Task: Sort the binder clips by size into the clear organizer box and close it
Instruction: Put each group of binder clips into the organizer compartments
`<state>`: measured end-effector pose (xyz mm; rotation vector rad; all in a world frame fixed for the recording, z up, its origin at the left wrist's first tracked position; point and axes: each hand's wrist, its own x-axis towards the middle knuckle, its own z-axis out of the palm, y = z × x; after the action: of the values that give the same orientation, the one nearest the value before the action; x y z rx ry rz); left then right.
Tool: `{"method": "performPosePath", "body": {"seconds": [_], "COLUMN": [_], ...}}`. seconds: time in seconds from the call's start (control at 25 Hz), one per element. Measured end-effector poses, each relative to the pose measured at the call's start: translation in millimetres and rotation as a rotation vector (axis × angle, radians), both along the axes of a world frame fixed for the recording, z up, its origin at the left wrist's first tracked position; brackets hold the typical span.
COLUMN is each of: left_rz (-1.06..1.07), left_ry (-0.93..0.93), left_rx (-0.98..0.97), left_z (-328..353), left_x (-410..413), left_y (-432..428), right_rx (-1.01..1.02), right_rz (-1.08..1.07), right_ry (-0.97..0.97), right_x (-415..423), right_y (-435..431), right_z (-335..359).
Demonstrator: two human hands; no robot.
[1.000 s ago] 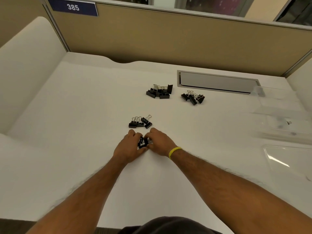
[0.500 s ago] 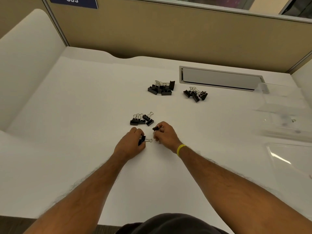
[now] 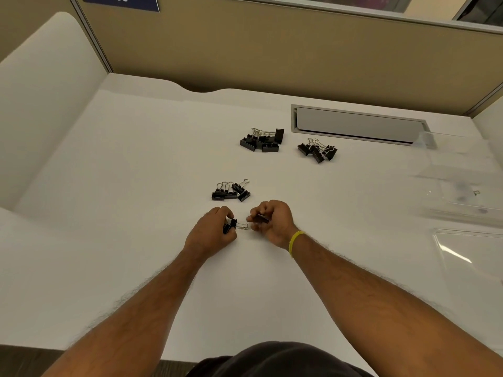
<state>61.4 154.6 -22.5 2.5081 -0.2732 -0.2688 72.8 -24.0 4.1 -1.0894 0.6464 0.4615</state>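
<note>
My left hand [image 3: 211, 232] grips small black binder clips [image 3: 230, 226] on the white desk, their wire handles sticking out to the right. My right hand [image 3: 273, 223] pinches another small black clip [image 3: 261, 219] just beside it. Three heaps of black clips lie beyond: a near heap [image 3: 230, 191], a far heap of larger clips [image 3: 262, 140], and a heap to its right [image 3: 317, 150]. The clear organizer box [image 3: 460, 175] stands open at the right, a tiny item [image 3: 476, 192] inside. Its clear lid [image 3: 471, 257] lies flat nearer me.
A grey cable hatch [image 3: 356, 123] is set into the desk behind the heaps. Tan partition walls [image 3: 272, 50] close off the back, and a white curved side panel [image 3: 46, 99] rises on the left.
My hands were pressed together over a small heap of clips. They have drawn apart, the right hand lifting away with one clip while the left keeps the others.
</note>
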Motion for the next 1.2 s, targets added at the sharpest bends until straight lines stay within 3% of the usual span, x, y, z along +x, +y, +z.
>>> {"method": "performPosePath", "body": {"seconds": [0.08, 0.2, 0.28, 0.36, 0.48, 0.88, 1.08, 1.2], "left_rz": [0.012, 0.08, 0.139, 0.175, 0.232, 0.526, 0.598, 0.644], "left_ry": [-0.004, -0.004, 0.01, 0.031, 0.056, 0.178, 0.252, 0.407], "left_rx": [-0.019, -0.109, -0.21, -0.293, -0.375, -0.625, -0.686, -0.873], "left_z": [-2.0, -4.2, -4.8, -4.7, -2.2, 5.2, 5.8, 15.2], "left_x": [-0.5, -1.8, -2.3, -2.9, -4.6, 3.5, 3.6, 4.9], "left_y": [0.8, 2.2, 3.6, 4.2, 4.5, 1.7, 0.0, -5.5], "right_rx": [-0.071, -0.65, -0.92, -1.017, -1.071, -1.028, -0.423, -0.058], "right_rz": [0.06, 0.459, 0.735, 0.845, 0.798, 0.834, 0.379, 0.127], "right_ry": [0.01, -0.258, -0.468, -0.533, -0.551, -0.475, -0.17, -0.025], "right_x": [2.1, 4.9, 3.1, 0.4, -0.8, 1.3, -3.6, -9.3], "right_y": [-1.7, -0.8, 3.1, 8.4, 14.1, 11.2, 1.6, -6.3], "right_z": [-0.8, -8.5, -14.2, -17.7, -20.0, -15.5, -2.7, 2.2]}}
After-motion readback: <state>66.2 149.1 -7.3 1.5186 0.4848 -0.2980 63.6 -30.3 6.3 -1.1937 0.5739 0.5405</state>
